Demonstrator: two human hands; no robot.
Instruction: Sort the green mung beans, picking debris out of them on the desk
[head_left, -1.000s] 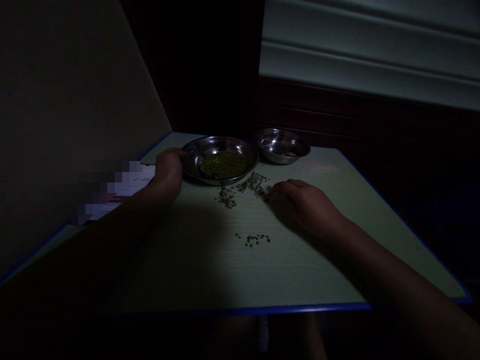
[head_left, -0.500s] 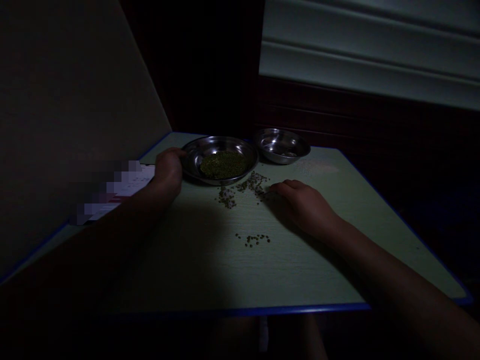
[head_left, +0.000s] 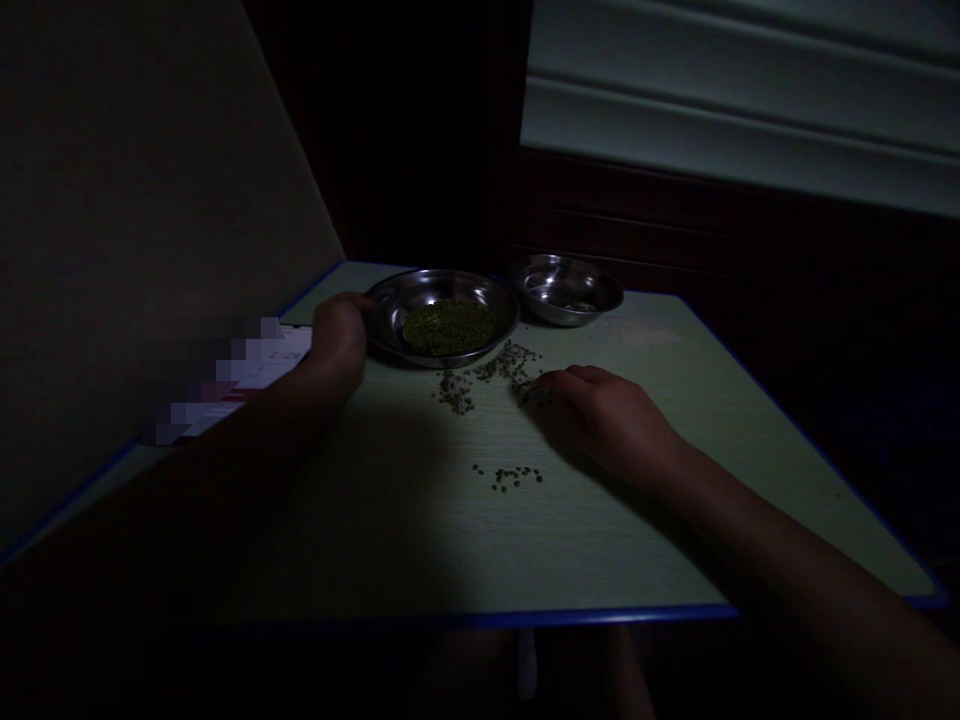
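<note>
My left hand (head_left: 339, 340) is closed on the left rim of a steel bowl (head_left: 384, 335). A heap of small green beans (head_left: 450, 326), like mung beans, lies inside it. My right hand (head_left: 611, 412) rests low over the table, its fingers bent together at the right side of a loose patch of beans and whitish grains (head_left: 507, 362). Whatever its fingertips may hold is hidden in shadow. A second clump of mixed grains (head_left: 454, 391) lies just in front of the bowl. Nearer to me is a small scatter of beans (head_left: 505, 478).
Behind on the right stands another steel bowl (head_left: 564, 290) with a little something in it. Pale dust (head_left: 641, 332) marks the table beside it. A printed sheet or booklet (head_left: 274, 350) lies left of my arm. The pale table (head_left: 570, 560) has a blue edge; a wall rises at left.
My right fingers have shifted slightly at the patch's right side, with several grains now showing around the fingertips. My left hand keeps its place on the bowl.
</note>
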